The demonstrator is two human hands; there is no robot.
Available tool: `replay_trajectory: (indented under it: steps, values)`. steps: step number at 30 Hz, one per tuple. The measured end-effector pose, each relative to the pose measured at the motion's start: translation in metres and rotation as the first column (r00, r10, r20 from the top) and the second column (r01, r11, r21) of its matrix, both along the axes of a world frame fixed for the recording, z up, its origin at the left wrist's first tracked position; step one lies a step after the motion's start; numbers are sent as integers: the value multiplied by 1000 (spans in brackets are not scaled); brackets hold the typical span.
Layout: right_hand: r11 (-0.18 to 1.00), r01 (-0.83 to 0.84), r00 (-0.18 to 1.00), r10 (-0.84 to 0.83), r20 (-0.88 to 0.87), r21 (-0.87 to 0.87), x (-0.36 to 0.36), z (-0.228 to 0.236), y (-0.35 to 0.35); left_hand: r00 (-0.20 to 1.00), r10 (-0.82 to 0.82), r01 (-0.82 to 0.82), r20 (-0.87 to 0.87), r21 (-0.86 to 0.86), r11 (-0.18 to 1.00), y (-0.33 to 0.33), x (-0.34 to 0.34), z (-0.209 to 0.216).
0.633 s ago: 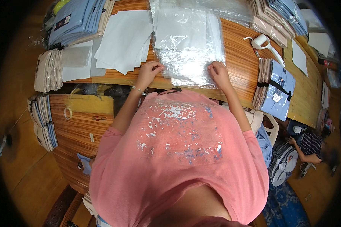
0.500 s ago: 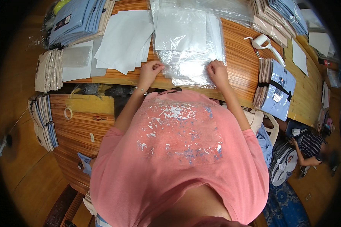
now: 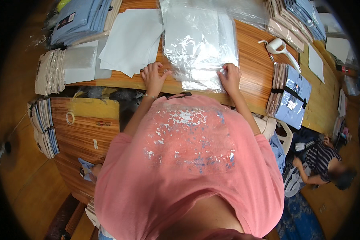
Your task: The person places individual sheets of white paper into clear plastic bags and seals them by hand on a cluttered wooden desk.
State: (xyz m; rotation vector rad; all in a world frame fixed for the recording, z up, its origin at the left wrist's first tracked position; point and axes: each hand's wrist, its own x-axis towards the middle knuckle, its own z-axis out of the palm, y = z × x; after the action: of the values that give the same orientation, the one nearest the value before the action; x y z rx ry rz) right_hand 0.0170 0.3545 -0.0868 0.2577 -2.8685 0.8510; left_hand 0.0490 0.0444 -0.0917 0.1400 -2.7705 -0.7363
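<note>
Clear plastic bags (image 3: 191, 42) lie in a glossy stack on the wood-grain table before me, with white sheets showing through them. My right hand (image 3: 231, 79) is closed at the near right edge of the stack, thumb and curled fingers on the plastic bag. At the near left corner, my left hand (image 3: 152, 78) has its fingers apart and nothing in them. It rests by the table's front edge, just below a fanned pile of white paper sheets (image 3: 130, 40).
Folded blue garments (image 3: 82, 22) and beige packed ones (image 3: 50, 72) are stacked at left. A white-handled roller (image 3: 282, 50) lies at right near a strapped garment bundle (image 3: 288, 92). A tape roll (image 3: 70, 118) sits on the lower left table. Another person (image 3: 322, 160) works at right.
My left hand has opened from a pinch and shifted slightly left, toward the white sheets. My right hand stays at the bag's edge. The person at right has shifted position.
</note>
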Motion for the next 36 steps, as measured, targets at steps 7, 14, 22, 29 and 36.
replay_trajectory:
  steps: [7,14,22,29,36]
  values:
    - [953,-301,921,293,-257,9,-49,40,-46,955,-256,296,-151,410,863,18,-23,56]
    - [954,-294,951,298,-86,56,-70,23,-74,865,-443,-142,235,962,234,72,-27,36]
    - [825,-368,852,484,200,-428,-40,82,-112,934,-55,-358,354,926,-123,35,-29,31]
    - [990,137,974,-143,177,45,-138,22,-14,945,61,-325,320,915,239,23,-28,17]
    - [993,97,979,-84,187,-62,-118,46,-13,935,63,-352,349,935,43,23,-24,36]
